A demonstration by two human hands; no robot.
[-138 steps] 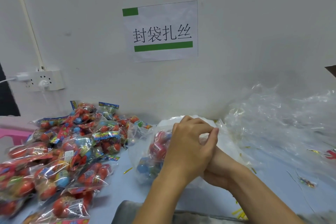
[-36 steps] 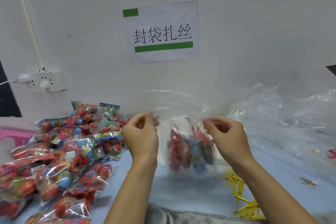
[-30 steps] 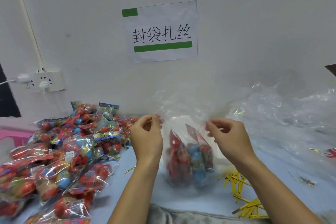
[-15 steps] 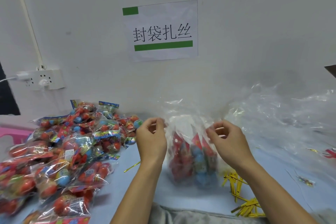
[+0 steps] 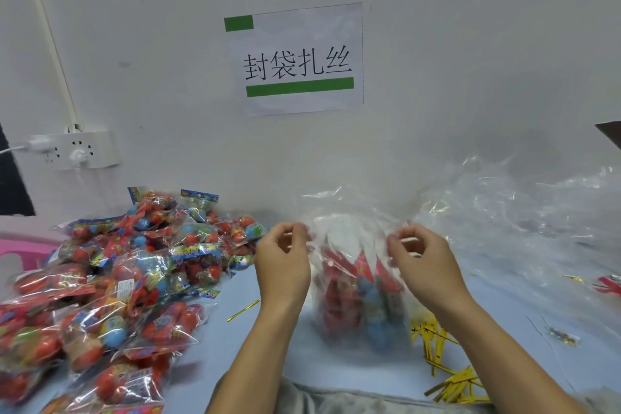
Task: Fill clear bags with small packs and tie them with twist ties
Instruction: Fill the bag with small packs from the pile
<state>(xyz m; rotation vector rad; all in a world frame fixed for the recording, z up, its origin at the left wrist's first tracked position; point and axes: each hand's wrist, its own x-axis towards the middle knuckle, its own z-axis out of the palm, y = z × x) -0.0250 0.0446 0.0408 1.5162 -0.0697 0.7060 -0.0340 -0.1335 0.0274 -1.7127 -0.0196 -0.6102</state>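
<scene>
A clear bag (image 5: 349, 212) stands upright on the pale blue table (image 5: 275, 346) in front of me, holding several red and blue small packs (image 5: 359, 299). My left hand (image 5: 282, 262) pinches the bag's upper left edge. My right hand (image 5: 423, 262) pinches its upper right edge. The bag's loose top rises above both hands. Gold twist ties (image 5: 443, 376) lie scattered at the lower right, and a single gold twist tie (image 5: 243, 306) lies left of my left wrist.
A big heap of red and blue small packs (image 5: 111, 279) covers the left of the table. Crumpled clear bags (image 5: 524, 222) pile up at the right against the white wall. A power strip (image 5: 74, 150) and a paper sign (image 5: 295, 59) hang on the wall.
Earlier both hands were clasped together over the bag lying flat. Now the bag stands upright, held at its two sides; over the last second my hands drew slightly closer and lower.
</scene>
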